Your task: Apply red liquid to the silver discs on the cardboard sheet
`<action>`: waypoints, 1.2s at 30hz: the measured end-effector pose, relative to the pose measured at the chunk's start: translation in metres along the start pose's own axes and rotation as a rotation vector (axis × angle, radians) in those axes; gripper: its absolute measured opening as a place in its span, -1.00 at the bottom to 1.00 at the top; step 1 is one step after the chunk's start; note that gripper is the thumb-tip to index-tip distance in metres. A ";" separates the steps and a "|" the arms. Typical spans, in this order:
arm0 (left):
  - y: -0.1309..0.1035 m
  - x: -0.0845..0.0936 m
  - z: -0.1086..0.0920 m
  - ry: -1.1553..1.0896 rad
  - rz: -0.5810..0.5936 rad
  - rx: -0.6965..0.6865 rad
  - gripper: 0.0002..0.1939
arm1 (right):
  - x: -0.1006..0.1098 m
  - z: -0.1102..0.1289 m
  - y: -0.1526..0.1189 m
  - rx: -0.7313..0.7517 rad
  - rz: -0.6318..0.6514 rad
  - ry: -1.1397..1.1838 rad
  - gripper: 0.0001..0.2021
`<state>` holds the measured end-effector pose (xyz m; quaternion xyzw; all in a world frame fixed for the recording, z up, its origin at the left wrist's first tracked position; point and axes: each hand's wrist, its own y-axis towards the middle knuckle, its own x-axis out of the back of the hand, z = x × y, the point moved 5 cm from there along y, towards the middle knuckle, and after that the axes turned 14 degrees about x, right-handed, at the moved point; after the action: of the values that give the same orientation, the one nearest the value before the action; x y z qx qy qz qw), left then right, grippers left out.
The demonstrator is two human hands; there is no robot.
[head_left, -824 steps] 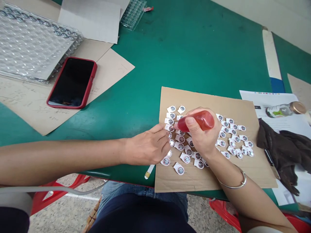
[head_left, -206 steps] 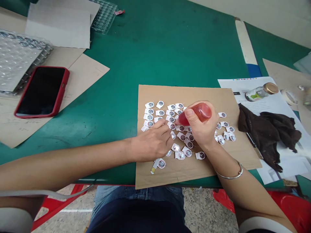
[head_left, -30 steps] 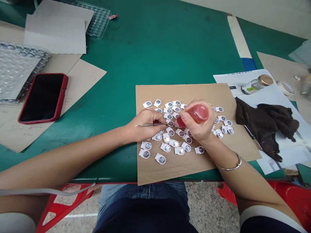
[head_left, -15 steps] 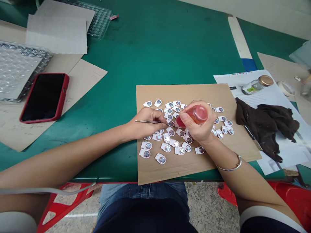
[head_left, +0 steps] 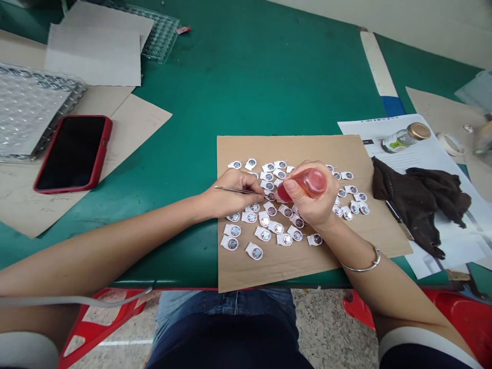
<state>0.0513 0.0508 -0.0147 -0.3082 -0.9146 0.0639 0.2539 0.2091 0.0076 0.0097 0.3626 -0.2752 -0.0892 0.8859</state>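
My left hand (head_left: 229, 193) is closed around thin metal tweezers (head_left: 234, 189), their tip pointing right at a small round part (head_left: 269, 196) with a white tab. In my right hand (head_left: 314, 205) is a translucent red squeeze bottle (head_left: 315, 182), tilted with its lower, red end down toward that same part. Whether the bottle's tip touches the part cannot be made out. Several more round metallic parts (head_left: 263, 233) with white tabs lie spread over a brown cardboard sheet (head_left: 307, 261); my hands cover some of them.
A phone in a red case (head_left: 73, 154) and a bubbled clear plastic tray (head_left: 31, 113) lie on the left. To the right are a dark brown cloth (head_left: 411, 200), a pen (head_left: 397, 218), printed paper (head_left: 461, 246) and a small glass jar (head_left: 403, 137). The table (head_left: 249, 77) is green.
Both hands keep their hold and almost the same place. The red bottle has shifted very slightly, and the whole view has moved a little.
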 end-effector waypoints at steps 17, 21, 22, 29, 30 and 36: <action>0.001 -0.001 0.002 -0.001 0.021 0.028 -0.93 | 0.007 -0.005 0.001 -0.068 -0.181 0.169 -0.80; -0.004 0.008 -0.009 0.007 -0.021 -0.015 -0.94 | 0.020 -0.022 0.011 -0.198 -0.378 0.285 -0.81; -0.005 0.012 -0.013 -0.018 -0.042 -0.025 -0.93 | 0.024 -0.028 0.013 -0.227 -0.418 0.289 -0.79; -0.003 0.048 -0.016 -0.185 -0.259 0.065 -0.89 | 0.032 -0.050 0.021 -0.443 -0.490 0.544 -0.69; -0.003 0.051 -0.012 -0.205 -0.275 0.088 -0.89 | 0.030 -0.046 0.022 -0.436 -0.464 0.557 -0.70; -0.013 0.067 0.025 -0.290 -0.491 0.069 -0.85 | 0.018 -0.008 0.014 -0.264 -0.307 0.389 -0.79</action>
<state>-0.0139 0.0818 -0.0047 -0.0563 -0.9859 0.0749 0.1387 0.2282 0.0163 0.0224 0.2921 -0.0279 -0.1864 0.9376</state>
